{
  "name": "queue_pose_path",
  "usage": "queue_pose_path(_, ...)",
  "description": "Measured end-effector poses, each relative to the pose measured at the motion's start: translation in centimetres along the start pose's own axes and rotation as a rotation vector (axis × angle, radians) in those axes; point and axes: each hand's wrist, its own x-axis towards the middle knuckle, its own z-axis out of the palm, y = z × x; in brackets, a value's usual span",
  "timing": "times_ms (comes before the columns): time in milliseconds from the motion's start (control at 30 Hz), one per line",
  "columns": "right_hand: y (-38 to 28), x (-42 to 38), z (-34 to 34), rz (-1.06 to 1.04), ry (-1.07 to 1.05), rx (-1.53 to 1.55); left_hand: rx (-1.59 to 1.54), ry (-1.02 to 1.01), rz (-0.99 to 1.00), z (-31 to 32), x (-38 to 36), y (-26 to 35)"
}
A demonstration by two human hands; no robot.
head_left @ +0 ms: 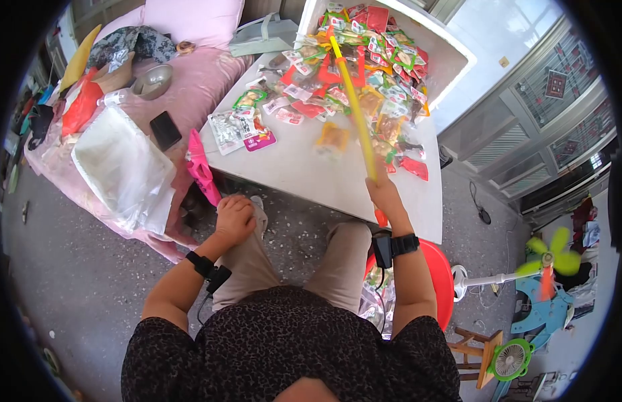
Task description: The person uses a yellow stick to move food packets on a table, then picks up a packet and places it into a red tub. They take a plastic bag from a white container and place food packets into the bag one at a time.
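Observation:
My right hand (384, 195) is closed around the lower part of a long yellow stick (356, 110) with orange-red ends. The stick reaches over the white table (291, 175), its far tip among a heap of small snack packets (371, 57). Several packets lie loose nearer me, and an orange-brown one (332, 138) left of the stick is blurred. My left hand (236, 218) rests on my knee, fingers laid over it and holding nothing. Close to it, a bright pink bag (202, 167) hangs at the table's left edge.
Behind the heap stands a white foam box (458, 57), tipped towards me. A red tub (437, 285) with packets is beside my right leg. On the pink-covered bed (197, 84) are a phone (165, 130), a metal bowl (152, 82) and a lined white box (120, 167).

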Motion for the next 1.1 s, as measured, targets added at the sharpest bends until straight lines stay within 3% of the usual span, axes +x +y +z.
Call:
queue_pose_path(167,2.7,-5.0,0.9,-0.003,0.064,-0.004,0.023,0.0,0.003,0.3,-0.3,-0.2)
queue_pose_path(367,1.1,-10.1,0.7,0.003,0.05,0.061,0.012,-0.014,-0.005,0.3,-0.2,-0.2)
queue_pose_path(467,0.9,-10.1,1.2,-0.001,0.07,0.138,-0.032,-0.016,0.03,0.1,0.0,-0.3)
queue_pose_path(533,0.4,-9.2,1.4,-0.021,0.066,0.201,-0.101,0.085,0.074,-0.6,3.0,-1.5)
queue_pose_path(600,-0.9,-8.1,1.9,-0.065,0.023,0.262,-0.125,0.229,0.122,-3.0,7.2,-2.2)
queue_pose_path(700,-4.3,-4.8,3.2,-0.279,-0.021,0.22,-0.096,0.189,0.13,-2.6,10.0,-3.4)
queue_pose_path(800,-6.9,-1.8,4.2,-0.275,-0.163,0.127,-0.108,0.154,0.13,0.0,9.4,-3.5)
queue_pose_path(900,-5.0,-1.9,4.3,-0.318,-0.326,-0.072,-0.138,0.102,0.053,1.2,7.3,-2.9)
queue_pose_path(1100,-4.7,-3.8,2.8,-0.274,-0.372,-0.109,-0.064,0.108,0.028,-0.2,5.6,-3.5)
